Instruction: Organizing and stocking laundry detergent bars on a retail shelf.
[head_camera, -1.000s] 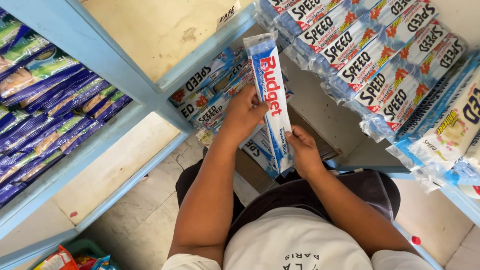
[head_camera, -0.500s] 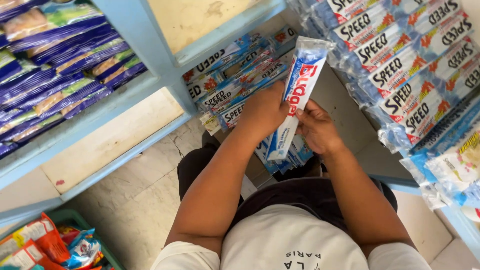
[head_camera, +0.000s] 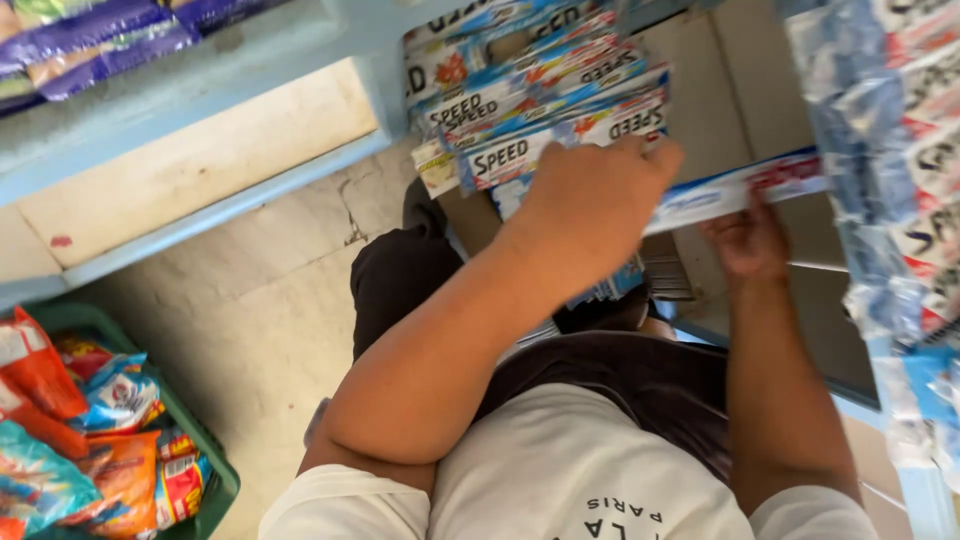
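Pale blue shelf (head_camera: 190, 75) is running across top left, purple packs (head_camera: 110, 35) lying on it. Stacked blue-white boxes (head_camera: 540, 110) are sitting at top centre. Green crate (head_camera: 215, 470) of orange-red packets is sitting lower left. Left hand (head_camera: 590, 200) and right hand (head_camera: 748, 238) are gripping a long white-blue pack (head_camera: 735, 190), fingers closed, lying nearly level just beside the boxes.

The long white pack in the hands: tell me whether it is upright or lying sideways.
Sideways. The long white pack runs nearly level, its right end slightly higher, between the left hand gripping one end and the right hand under it.
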